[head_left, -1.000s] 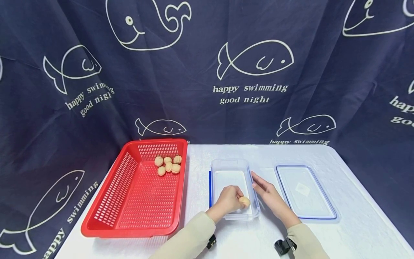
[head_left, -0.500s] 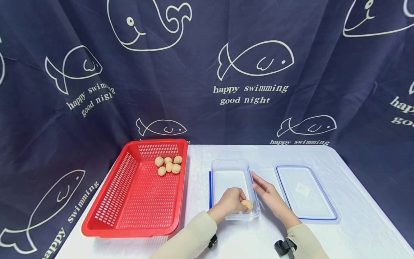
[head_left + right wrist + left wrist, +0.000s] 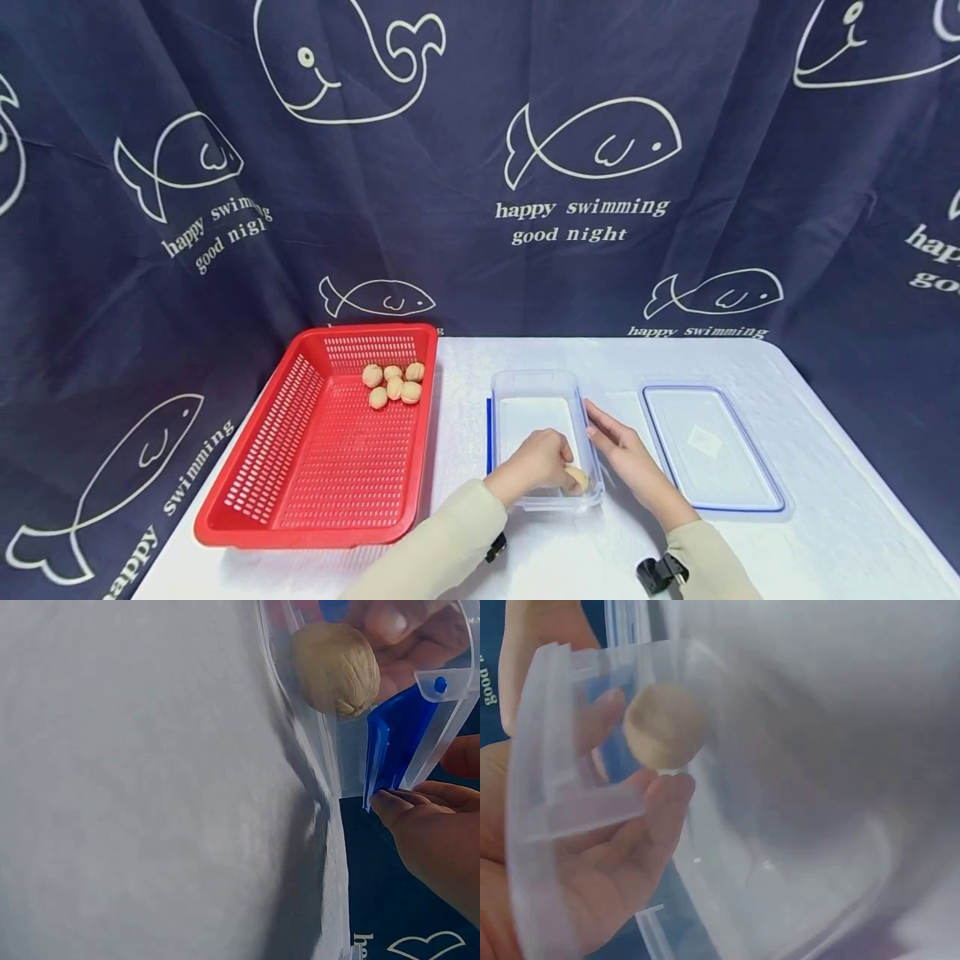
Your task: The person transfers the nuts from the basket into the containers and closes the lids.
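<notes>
A clear plastic storage box [image 3: 536,385] with blue latch flaps stands mid-table. Inside its near right corner my left hand [image 3: 542,460] holds a walnut [image 3: 577,480] low at its fingertips. The left wrist view shows this walnut [image 3: 665,726] through the clear wall, thumb on one side and fingers on the other. Along the box's outer right wall lies my right hand [image 3: 630,458], fingers extended and touching it. In the right wrist view, that hand's fingertips are at the lower end of a blue latch flap [image 3: 397,739].
A red perforated basket [image 3: 315,500] stands on the left, with several walnuts [image 3: 393,386] grouped at its far right corner. To the right a clear lid [image 3: 720,467] with a blue seal lies flat on the white table [image 3: 840,500]. A dark blue curtain [image 3: 465,275] hangs behind.
My left hand has shifted slightly right and toward the near right corner of the box, bringing the walnut along. My right hand stays at the box's wall.
</notes>
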The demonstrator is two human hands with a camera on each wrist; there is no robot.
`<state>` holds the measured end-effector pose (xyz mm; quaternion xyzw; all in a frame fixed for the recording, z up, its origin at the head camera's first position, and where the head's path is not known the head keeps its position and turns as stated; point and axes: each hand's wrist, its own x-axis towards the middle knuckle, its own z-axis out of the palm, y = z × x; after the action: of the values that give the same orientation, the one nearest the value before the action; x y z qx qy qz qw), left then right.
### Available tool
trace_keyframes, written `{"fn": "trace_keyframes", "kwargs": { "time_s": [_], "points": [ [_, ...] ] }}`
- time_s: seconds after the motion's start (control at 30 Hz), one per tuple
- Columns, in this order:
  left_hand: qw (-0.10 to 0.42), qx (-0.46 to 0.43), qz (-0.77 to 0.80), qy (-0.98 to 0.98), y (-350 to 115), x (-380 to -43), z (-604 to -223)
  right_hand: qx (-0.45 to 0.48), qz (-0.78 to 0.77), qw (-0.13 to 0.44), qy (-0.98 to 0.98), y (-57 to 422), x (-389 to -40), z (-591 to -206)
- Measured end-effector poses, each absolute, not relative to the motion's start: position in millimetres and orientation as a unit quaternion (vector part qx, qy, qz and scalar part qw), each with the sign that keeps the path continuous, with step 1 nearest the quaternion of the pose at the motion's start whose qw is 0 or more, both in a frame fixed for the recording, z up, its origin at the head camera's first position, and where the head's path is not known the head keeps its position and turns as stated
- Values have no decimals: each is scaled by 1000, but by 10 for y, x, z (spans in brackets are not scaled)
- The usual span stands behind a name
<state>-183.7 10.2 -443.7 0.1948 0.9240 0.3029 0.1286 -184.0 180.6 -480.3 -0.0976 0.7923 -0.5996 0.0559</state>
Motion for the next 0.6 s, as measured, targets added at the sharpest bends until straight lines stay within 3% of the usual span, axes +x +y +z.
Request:
{"fn": "trace_keyframes", "kwargs": {
  "time_s": [0.17, 0.6],
  "points": [
    [148, 183, 273, 933, 110, -1895, -4301, -99, -599, 55, 793, 1802, -1849, -4819],
    [128, 216, 245, 937, 58, -2160, -3876, -83, -598, 62, 794, 1812, -1843, -4796]
  ]
}}
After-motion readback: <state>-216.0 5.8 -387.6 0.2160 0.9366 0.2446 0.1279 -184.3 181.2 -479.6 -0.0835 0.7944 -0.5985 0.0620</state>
